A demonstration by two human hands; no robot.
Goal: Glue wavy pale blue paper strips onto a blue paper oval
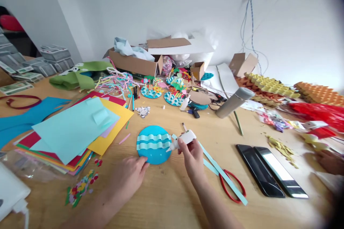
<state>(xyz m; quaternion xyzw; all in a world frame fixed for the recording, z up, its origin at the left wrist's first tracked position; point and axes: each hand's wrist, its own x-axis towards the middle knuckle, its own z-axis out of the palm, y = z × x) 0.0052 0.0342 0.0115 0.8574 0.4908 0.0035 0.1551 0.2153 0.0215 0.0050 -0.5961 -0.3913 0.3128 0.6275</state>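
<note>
On the wooden table lies a round blue disc (154, 158) with two wavy light-blue paper strips (153, 146) across it and small whitish spots below them. My left hand (133, 171) has its fingers curled, pinching the disc's lower left edge. A white glue bottle (187, 136) is gripped in my right hand (194, 155), tilted so that its nozzle points down-left over the disc's right side. Beneath and beside that hand run flat light-blue paper strips (211, 156), partly lying over red-handled scissors (233, 186), whose blades are mostly hidden.
Left are stacked coloured paper sheets (64, 128) and small paper scraps (82, 188). Decorated blue discs (151, 92), a second glue bottle (185, 103) and a cardboard box (134, 63) stand behind. Right are a grey cylinder (233, 103), two phones (260, 170) and another person's hand (329, 161).
</note>
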